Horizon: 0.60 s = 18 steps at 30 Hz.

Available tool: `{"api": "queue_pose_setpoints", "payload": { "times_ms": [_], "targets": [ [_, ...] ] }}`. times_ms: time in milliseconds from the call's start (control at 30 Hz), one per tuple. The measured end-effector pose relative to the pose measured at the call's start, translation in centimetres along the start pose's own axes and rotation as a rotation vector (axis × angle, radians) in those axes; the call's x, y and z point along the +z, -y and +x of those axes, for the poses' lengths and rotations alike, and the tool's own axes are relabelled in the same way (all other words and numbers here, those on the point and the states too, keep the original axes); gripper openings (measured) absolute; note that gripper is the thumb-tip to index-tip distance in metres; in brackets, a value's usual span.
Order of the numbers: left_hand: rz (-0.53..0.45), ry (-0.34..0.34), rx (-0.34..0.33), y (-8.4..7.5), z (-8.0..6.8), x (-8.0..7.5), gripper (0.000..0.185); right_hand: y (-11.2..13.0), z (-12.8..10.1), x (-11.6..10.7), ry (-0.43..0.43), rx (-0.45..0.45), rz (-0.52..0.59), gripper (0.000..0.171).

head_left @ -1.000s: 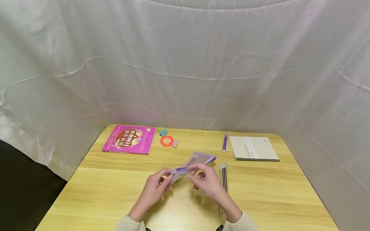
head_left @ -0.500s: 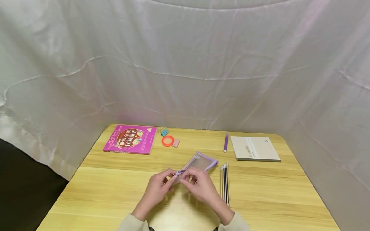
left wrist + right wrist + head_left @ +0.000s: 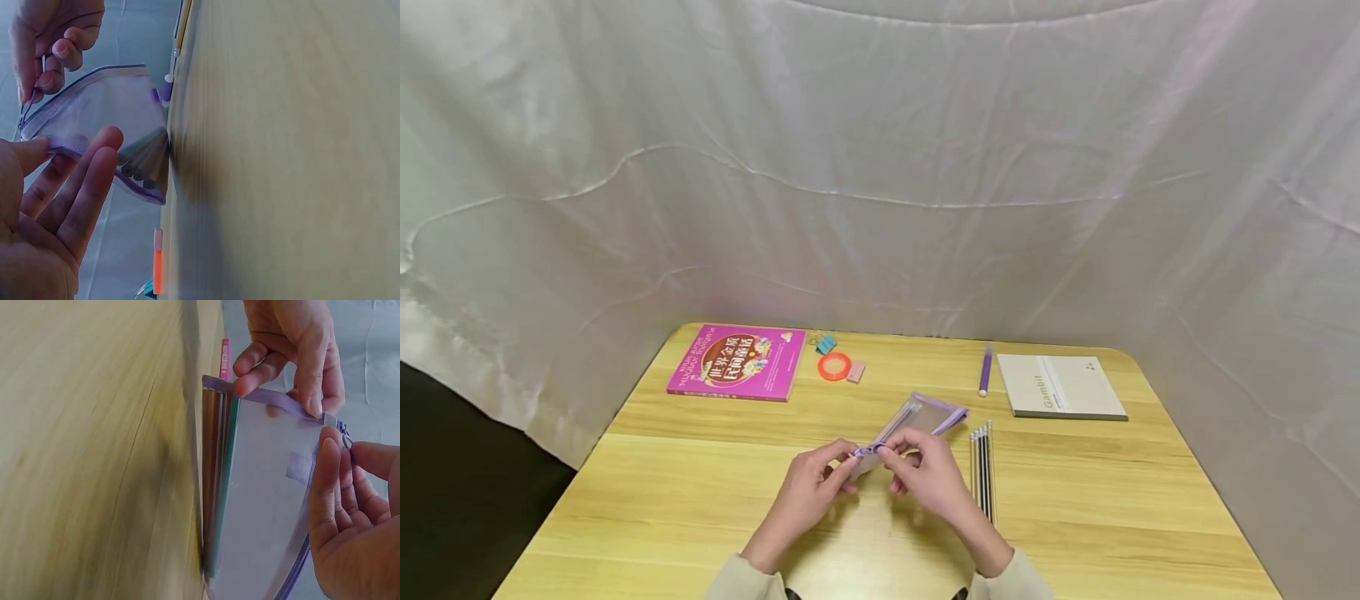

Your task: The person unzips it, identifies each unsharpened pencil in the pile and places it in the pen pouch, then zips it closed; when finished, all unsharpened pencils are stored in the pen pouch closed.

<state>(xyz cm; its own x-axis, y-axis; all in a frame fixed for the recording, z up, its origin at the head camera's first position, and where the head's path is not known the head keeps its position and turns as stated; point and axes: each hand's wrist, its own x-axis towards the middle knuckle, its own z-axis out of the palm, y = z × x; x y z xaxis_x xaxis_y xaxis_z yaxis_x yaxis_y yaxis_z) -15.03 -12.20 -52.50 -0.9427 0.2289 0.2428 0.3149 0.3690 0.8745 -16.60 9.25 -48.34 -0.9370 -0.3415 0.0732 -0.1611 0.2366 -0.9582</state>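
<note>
A clear zip pouch (image 3: 917,417) with purple trim is held just above the wooden table (image 3: 700,500), its far end resting near the tabletop. My left hand (image 3: 846,468) grips the pouch's near corner, thumb on one side and fingers on the other. My right hand (image 3: 887,454) pinches the zipper pull at that same end. In the right wrist view the pouch (image 3: 269,500) holds several coloured pencils (image 3: 215,487) along its lower edge. The left wrist view shows the pouch (image 3: 106,119) between the left hand (image 3: 56,206) and the right hand (image 3: 50,50).
Several loose pencils (image 3: 981,467) lie just right of my right hand. Farther back lie a pink book (image 3: 735,362), a teal clip (image 3: 825,343), an orange tape ring (image 3: 835,366), a pink eraser (image 3: 855,372), a purple pen (image 3: 985,371) and a grey notebook (image 3: 1060,385). White cloth walls the table.
My right hand has come back along the pouch's top edge from the middle to the end beside my left hand. The pouch has sunk slightly toward the table.
</note>
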Motion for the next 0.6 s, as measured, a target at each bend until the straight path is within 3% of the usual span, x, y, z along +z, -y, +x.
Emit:
{"api": "queue_pose_setpoints", "payload": {
  "times_ms": [233, 500, 600],
  "targets": [
    [-0.033, 0.029, -0.019, 0.0, 0.0, -0.1, 0.014, -0.1, 0.1, 0.2, -0.018, 0.037, 0.017, 0.014],
    [-0.077, 0.025, -0.048, 0.1, -0.3, -0.5, 0.012, -0.3, 0.5, 0.2, -0.005, 0.035, -0.053, 0.012],
    [-0.077, 0.017, -0.048, 0.5, -0.5, -1.2, 0.011, -0.9, 0.9, -0.7, -0.015, 0.066, -0.097, 0.011]
  ]
}}
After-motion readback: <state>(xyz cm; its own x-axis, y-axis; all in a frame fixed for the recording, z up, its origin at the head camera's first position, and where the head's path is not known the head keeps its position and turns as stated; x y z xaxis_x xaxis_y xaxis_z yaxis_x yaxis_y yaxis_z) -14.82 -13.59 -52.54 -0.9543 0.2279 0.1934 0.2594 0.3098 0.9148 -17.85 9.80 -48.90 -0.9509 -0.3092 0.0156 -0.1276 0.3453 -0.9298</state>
